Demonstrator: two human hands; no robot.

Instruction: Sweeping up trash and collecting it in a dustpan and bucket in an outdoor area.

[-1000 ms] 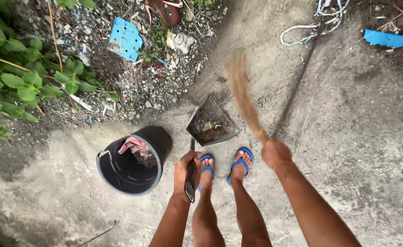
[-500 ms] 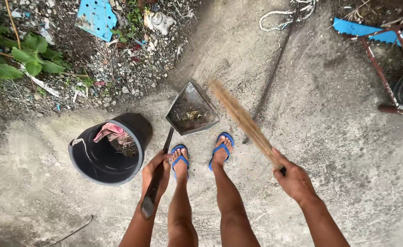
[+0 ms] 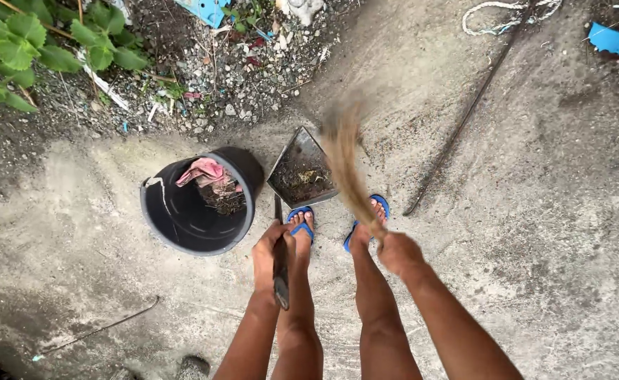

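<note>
Straw-coloured bristles of a stiff hand broom (image 3: pixel 345 165), motion-blurred, cross the open mouth of a grey metal dustpan (image 3: pixel 300 171) that rests on the pale concrete floor (image 3: pixel 534 211) just ahead of two blue flip-flops (image 3: pixel 300 224). The right hand (image 3: pixel 397 252) is closed tight around the broom's bound end; the left hand (image 3: pixel 271 253), fingers wrapped fully, grips the dustpan's long dark handle (image 3: pixel 280 271). Soil and leaf scraps lie inside the pan. A round black plastic bucket (image 3: pixel 197 204), holding a pink rag (image 3: pixel 204 171) and debris, stands just beside the pan on its left. Risks, as judged: a hard stroke could flick grit over the pan's back wall toward the gravel (image 3: pixel 239 77); a loose hold on the handle could let the pan tip or slide, spilling its load; bristles may strike the toes.
</note>
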